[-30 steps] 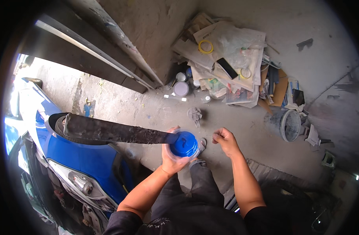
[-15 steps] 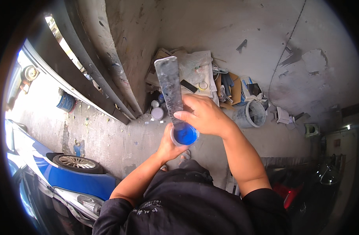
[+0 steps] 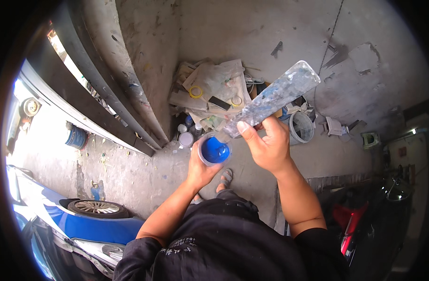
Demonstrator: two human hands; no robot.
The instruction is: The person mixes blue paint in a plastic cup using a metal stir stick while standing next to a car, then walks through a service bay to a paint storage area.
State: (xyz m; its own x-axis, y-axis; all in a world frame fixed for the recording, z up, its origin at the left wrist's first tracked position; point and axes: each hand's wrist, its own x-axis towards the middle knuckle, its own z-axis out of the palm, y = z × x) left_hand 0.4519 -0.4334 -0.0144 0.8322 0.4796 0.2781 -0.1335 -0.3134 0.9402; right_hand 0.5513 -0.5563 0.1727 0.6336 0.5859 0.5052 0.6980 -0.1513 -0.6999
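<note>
Rnd cup (image 3: pixel 206 137), blue paint (image 3: pixel 215 151), stained stick (image 3: pixel 279 95)

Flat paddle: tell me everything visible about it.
The flat paddle is long, with rounded corners at its far end; it looks narrower toward the other. Grey, white and blue smears coat it; material can't be told. It slants up to the right, gripped by the right hand near its lower end. That tip is at the mouth of a cup of blue paint; contact is unclear.
</note>
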